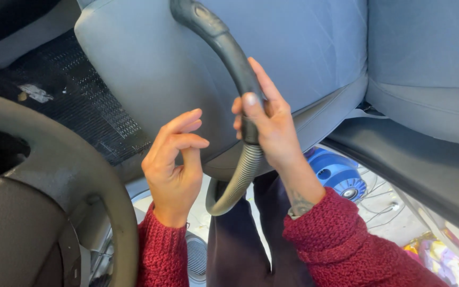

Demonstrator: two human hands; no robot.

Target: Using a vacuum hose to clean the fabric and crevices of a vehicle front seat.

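Left hand [173,165]: empty, fingers loosely curled, just beside the hose.
Right hand [269,125]: wrapped around the vacuum wand [224,45] where it joins the ribbed hose [240,178].
Handling: wand rigid and light; hose bends, so grip the stiff collar.
Location: over the grey car seat [149,69].

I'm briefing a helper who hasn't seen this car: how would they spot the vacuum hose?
Start at the grey car seat. In front of its cushion, the right hand grips a curved dark handle. The ribbed grey hose looping down from it is the only corrugated tube here.
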